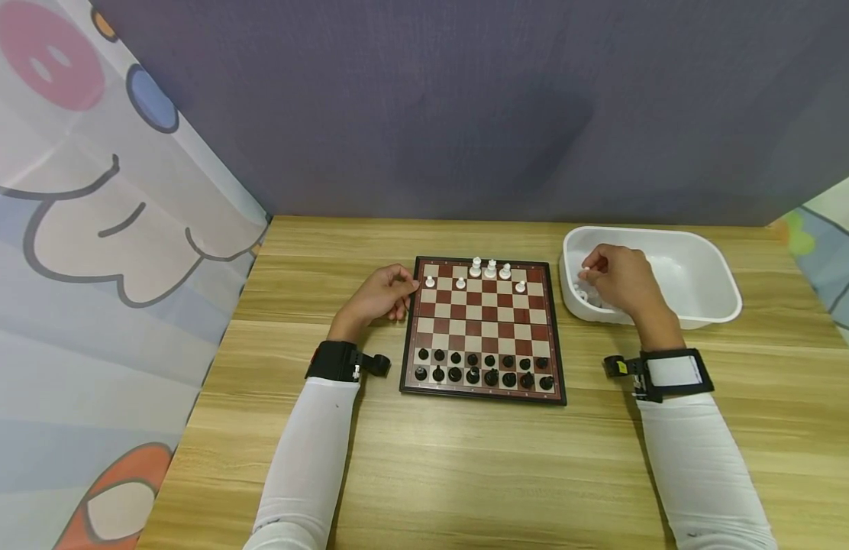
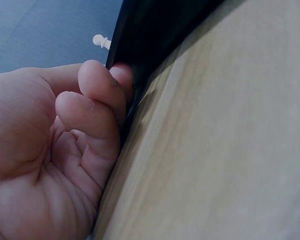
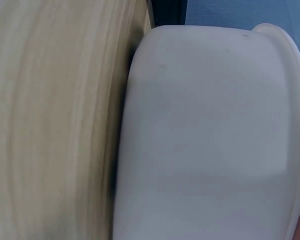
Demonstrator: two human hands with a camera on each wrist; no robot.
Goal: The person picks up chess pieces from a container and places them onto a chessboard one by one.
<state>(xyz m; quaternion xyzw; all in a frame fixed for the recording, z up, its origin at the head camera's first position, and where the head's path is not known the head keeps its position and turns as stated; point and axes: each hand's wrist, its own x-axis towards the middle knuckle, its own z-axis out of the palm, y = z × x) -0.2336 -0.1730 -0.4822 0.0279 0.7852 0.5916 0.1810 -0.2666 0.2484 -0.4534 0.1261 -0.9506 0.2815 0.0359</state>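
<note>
A chessboard (image 1: 489, 313) lies on the table, two rows of black pieces (image 1: 472, 374) along its near side. Several white pieces (image 1: 491, 269) stand towards its far side, among them a white pawn (image 1: 430, 282) near the left edge, which also shows in the left wrist view. My left hand (image 1: 383, 294) holds the board's left edge between thumb and curled fingers (image 2: 92, 112). Over the left end of a white plastic tub (image 1: 699, 269), my right hand (image 1: 624, 279) pinches a small white chess piece (image 1: 585, 270), mostly hidden by the fingers. More white pieces (image 1: 584, 294) lie below it in the tub.
The tub stands just right of the board; its outer wall (image 3: 205, 125) fills most of the right wrist view. A dark grey panel (image 1: 466, 114) rises behind the wooden table (image 1: 466, 473). Patterned sheeting (image 1: 88, 305) hangs at the left.
</note>
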